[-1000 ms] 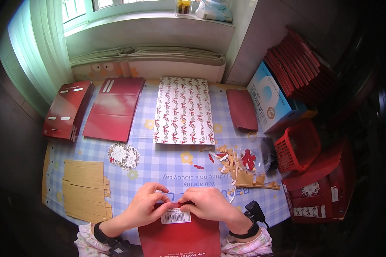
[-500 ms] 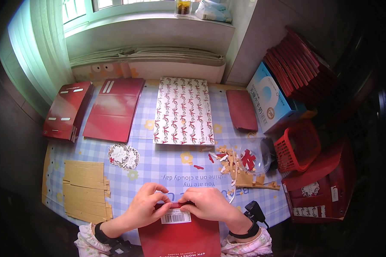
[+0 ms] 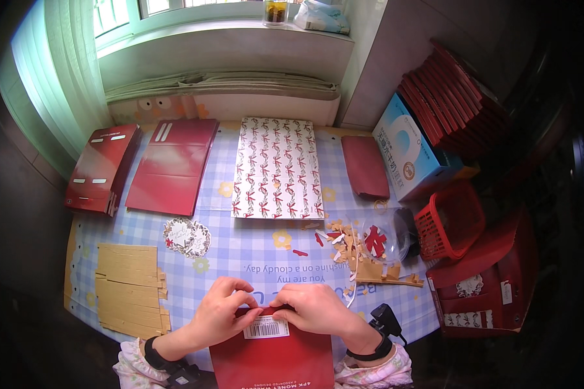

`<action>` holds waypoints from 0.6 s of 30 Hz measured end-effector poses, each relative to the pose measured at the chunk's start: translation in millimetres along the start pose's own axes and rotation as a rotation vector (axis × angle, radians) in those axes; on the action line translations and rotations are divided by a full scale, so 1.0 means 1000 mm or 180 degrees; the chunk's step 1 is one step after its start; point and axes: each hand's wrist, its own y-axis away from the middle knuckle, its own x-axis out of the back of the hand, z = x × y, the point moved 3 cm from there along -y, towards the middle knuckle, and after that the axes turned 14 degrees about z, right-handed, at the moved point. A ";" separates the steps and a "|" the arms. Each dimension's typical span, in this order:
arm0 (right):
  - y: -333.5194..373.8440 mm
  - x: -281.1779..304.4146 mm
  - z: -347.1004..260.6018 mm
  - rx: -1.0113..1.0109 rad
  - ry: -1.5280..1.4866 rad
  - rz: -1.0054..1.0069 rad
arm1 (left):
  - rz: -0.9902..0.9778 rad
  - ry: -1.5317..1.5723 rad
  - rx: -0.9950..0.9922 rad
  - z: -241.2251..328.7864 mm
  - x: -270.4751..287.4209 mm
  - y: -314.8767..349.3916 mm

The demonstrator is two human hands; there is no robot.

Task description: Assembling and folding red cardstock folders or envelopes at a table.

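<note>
A single head-worn fisheye view looks steeply down and forward over the bench (image 3: 253,256) — the person's forearms enter from the lower edge. Nearest the lens is the bench's front edge, where both hands appear large; the far edge meets a windowsill (image 3: 227,32) at the top of the picture. Straight lines bow toward the rim, and the corners fall dark. No second view is supplied.

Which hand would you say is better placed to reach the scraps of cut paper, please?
The right hand, probably. Both hands pinch the top edge of the red packet, but the cut-paper scraps lie up and to the right, much nearer it than the left hand.
</note>
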 end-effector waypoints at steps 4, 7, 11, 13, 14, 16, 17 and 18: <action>0.000 0.001 0.000 0.0076 0.0056 0.0066 | 0.0149 -0.0215 -0.0063 0.002 0.000 0.001; 0.000 0.001 -0.001 0.0059 0.0068 0.0069 | 0.0222 -0.0334 0.0000 0.004 0.000 0.001; 0.000 0.000 0.000 0.0047 0.0050 0.0092 | 0.0254 -0.0518 -0.0071 0.002 0.001 0.001; -0.001 0.001 -0.001 0.0062 0.0069 0.0121 | 0.0272 -0.0614 -0.0174 0.003 0.001 0.000; -0.001 0.001 -0.001 0.0067 0.0069 0.0119 | 0.0277 -0.0616 -0.0173 0.002 0.002 0.000; -0.002 0.001 -0.002 0.0068 0.0121 0.0097 | 0.0248 -0.0621 -0.0241 0.001 0.002 0.001; -0.002 0.002 -0.002 0.0070 0.0124 0.0096 | 0.0252 -0.0620 -0.0242 0.001 0.003 -0.001; -0.002 0.002 -0.002 0.0092 0.0125 0.0071 | 0.0400 -0.0796 -0.0173 0.001 0.007 -0.006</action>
